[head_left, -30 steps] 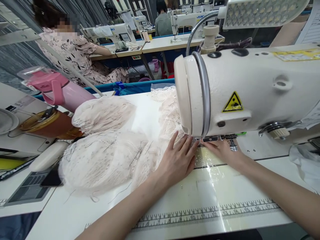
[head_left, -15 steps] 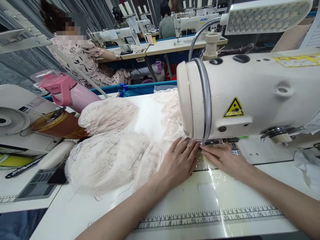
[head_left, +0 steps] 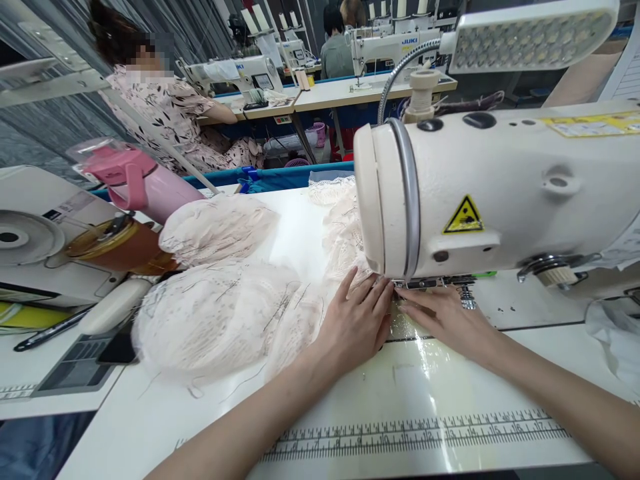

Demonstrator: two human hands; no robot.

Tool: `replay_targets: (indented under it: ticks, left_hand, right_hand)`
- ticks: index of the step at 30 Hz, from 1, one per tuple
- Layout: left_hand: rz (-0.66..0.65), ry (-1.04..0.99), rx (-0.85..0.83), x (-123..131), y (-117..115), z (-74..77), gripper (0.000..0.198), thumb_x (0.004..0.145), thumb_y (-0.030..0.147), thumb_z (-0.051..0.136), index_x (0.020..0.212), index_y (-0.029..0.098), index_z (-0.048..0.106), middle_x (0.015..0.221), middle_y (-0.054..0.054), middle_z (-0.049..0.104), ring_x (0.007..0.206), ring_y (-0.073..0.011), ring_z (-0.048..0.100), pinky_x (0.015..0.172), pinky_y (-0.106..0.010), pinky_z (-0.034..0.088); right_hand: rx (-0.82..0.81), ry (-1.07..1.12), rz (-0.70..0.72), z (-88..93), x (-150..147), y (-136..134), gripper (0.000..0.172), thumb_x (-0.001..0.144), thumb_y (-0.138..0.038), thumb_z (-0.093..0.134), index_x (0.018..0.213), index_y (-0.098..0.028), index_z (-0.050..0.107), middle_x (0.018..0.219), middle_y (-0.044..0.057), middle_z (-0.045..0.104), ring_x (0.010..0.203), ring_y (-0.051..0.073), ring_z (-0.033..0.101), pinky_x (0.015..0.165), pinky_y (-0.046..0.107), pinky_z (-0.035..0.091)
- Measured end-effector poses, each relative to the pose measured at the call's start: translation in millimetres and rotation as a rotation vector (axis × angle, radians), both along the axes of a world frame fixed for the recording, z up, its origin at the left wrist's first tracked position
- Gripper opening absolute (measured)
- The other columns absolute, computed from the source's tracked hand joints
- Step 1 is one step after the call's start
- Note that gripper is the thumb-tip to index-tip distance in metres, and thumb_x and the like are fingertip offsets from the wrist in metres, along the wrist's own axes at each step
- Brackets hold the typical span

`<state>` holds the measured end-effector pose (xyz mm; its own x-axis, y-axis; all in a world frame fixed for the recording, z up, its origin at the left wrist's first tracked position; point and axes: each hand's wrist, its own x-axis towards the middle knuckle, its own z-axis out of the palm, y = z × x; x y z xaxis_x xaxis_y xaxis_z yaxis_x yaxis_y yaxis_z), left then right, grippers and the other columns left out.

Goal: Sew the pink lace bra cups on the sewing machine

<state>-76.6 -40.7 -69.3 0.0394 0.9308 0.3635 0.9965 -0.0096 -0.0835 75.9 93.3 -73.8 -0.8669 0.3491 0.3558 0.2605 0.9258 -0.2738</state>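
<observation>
A pale lace fabric [head_left: 345,223] lies on the left of the sewing machine [head_left: 500,187] and runs in under its head. My left hand [head_left: 353,317] presses down on the fabric's near end, its fingers stretched forward and a little spread, the tips beside the presser foot. From the other side my right hand [head_left: 455,320] reaches to the same foot with straight fingers, the thumb a little apart from the index finger. The needle and the bit of cloth at the fingertips are mostly hidden by the machine head and my hands.
Several sheer lace pieces with loose dark threads [head_left: 215,320] cover the table's left part. Beyond them stand a pink jug [head_left: 145,180] and a brown cup [head_left: 110,247]. A ruler strip [head_left: 400,437] runs along the front edge. A lamp [head_left: 535,40] hangs above; a person [head_left: 165,113] sits behind.
My left index finger has lifted and spread from the others. My right thumb has come slightly away from the index finger. The view has shifted a little; the lace pieces stay put.
</observation>
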Motion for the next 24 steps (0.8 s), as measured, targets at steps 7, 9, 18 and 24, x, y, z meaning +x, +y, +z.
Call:
replay_targets:
  ticks: [7,9,18,24]
  left_hand:
    - [0.047,-0.028,-0.049,2,0,1.1,0.041,0.095,0.032,0.039,0.125,0.011,0.057,0.133,-0.01,0.058,0.124,-0.0269,0.052,0.113,-0.05,0.027]
    - [0.055,-0.03,-0.057,2,0,1.6,0.042,0.095,0.032,0.038,0.126,0.011,0.056,0.134,-0.01,0.057,0.124,-0.0267,0.052,0.114,-0.05,0.026]
    - [0.082,-0.002,-0.127,5,-2,1.4,0.044,0.097,0.035,0.035,0.13,0.012,0.053,0.137,-0.01,0.054,0.126,-0.0272,0.048,0.112,-0.049,0.028]
    - [0.135,0.023,-0.172,9,1,14.8,0.039,0.098,0.034,0.039,0.125,0.011,0.056,0.128,-0.015,0.057,0.114,-0.0294,0.053,0.094,-0.045,0.044]
  right_hand:
    - [0.065,-0.062,0.022,1.4,-2,-1,0.037,0.096,-0.04,0.041,0.125,-0.028,0.061,0.09,0.005,0.073,0.092,0.027,0.066,0.08,0.05,0.052]
    - [0.082,-0.052,0.028,2.4,-2,-1,0.036,0.096,-0.038,0.042,0.123,-0.027,0.062,0.092,0.006,0.073,0.093,0.027,0.066,0.083,0.052,0.051]
    - [-0.197,0.19,-0.041,-10.5,-3,12,0.023,0.091,-0.041,0.051,0.091,-0.027,0.07,0.095,0.004,0.073,0.101,0.027,0.064,0.093,0.051,0.048]
    - [-0.33,0.147,-0.09,-15.8,0,13,0.03,0.088,-0.05,0.053,0.093,-0.026,0.069,0.093,0.005,0.072,0.1,0.028,0.064,0.093,0.051,0.047]
